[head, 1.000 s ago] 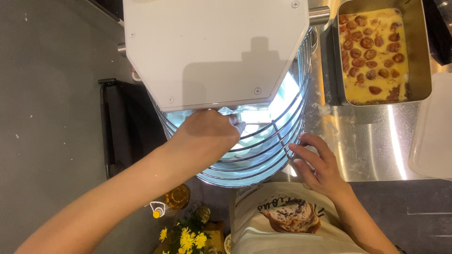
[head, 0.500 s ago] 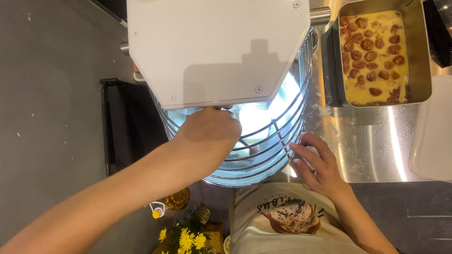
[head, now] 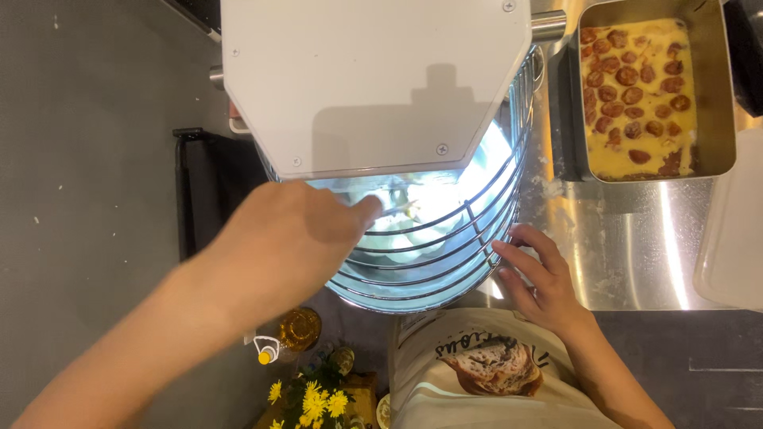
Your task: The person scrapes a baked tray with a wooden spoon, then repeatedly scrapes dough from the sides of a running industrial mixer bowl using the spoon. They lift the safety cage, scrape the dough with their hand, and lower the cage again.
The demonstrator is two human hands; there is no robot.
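Left hand [head: 294,238] reaching through wire guard [head: 445,254] into soft, sticky white cream [head: 429,218], grip hidden; right hand [head: 540,282] spread flat on guard's stiff rim.

Mixer head [head: 373,79] hides most of the bowl [head: 421,274] — left fingers [head: 362,210] blurred.

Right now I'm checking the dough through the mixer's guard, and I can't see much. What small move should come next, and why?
Probably ease the left hand back from the wire guard. Its fingers reach between the bars toward the white dough, and the mixer head hides most of the bowl. The right hand rests on the guard's rim.
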